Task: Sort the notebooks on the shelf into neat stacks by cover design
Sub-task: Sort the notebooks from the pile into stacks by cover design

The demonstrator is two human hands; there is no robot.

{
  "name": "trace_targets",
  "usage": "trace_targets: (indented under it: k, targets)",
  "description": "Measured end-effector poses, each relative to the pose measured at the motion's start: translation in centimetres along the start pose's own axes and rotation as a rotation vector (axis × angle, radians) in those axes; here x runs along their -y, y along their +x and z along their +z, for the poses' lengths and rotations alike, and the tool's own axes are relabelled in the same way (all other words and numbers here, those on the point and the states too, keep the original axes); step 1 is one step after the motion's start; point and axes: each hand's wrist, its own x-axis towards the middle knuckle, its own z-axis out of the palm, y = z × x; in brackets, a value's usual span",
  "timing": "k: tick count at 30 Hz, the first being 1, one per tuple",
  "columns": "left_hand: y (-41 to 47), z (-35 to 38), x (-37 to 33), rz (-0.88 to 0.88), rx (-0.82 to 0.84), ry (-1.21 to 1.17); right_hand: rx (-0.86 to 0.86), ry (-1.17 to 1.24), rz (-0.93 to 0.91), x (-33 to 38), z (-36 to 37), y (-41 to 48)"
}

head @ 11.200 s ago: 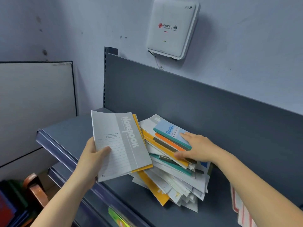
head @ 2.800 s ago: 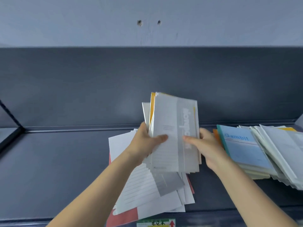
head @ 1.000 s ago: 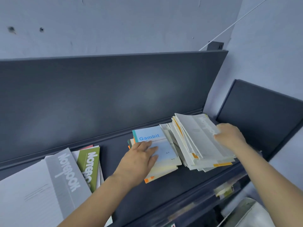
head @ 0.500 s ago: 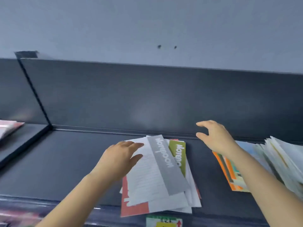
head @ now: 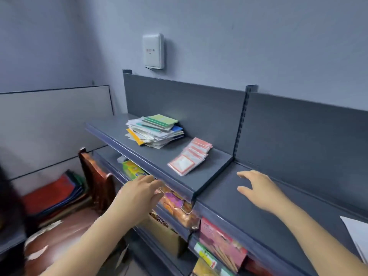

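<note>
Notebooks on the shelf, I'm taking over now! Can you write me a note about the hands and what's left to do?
Left hand: open, empty, in front of the higher shelf.
Right hand: open, empty, over the lower shelf.
Notebook pile: messy, mixed covers, on the higher shelf beside the red-bordered label packs.
Done: no neat stack in view.
Left: sort that pile by cover design.

A white sheet (head: 356, 234) at the right edge of the frame is cut off, so I cannot tell what it is. A dark blur (head: 6, 196) sits at the left edge. The red marks on the white box (head: 153, 50), upper middle, are too small to read. The left hand (head: 139, 193) looks smeared.
</note>
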Motion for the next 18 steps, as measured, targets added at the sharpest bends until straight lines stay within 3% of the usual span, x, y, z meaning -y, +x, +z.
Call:
trace_targets:
  k: [7, 18]
  targets:
    - [-1.5, -1.9, 10.4, -0.137, 0.002, 0.07, 0.074, 0.029, -0.113, 10.0, 4.3, 5.9]
    - [4.5, 3.8, 18.9, -0.192, 0.027, 0.068, 0.077, 0.062, -0.227, 15.8, 9.1, 20.6]
